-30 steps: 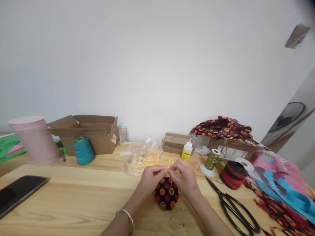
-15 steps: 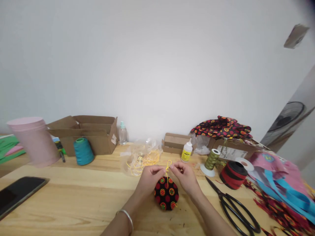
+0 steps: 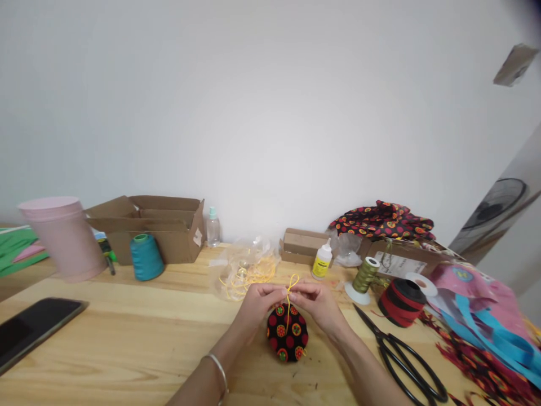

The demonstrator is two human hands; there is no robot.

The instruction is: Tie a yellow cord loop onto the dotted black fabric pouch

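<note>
Head view: your left hand and right hand, fingertips closed, pinch yellow cord by round cloth piece, toward table's near edge. Likely knotting; next move needs even pull.

Pale wall behind a wooden table
Soft light brightens the wall's middle; its corners look greyer. A fan shows at the far right, below a brown patch.

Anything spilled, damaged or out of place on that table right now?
No spill shows. Slightly untidy, though: loose dark bits lie on the table near the round patterned piece, and frayed fabric scraps lie heaped right of the black scissors, looking like uncleared offcuts.
</note>
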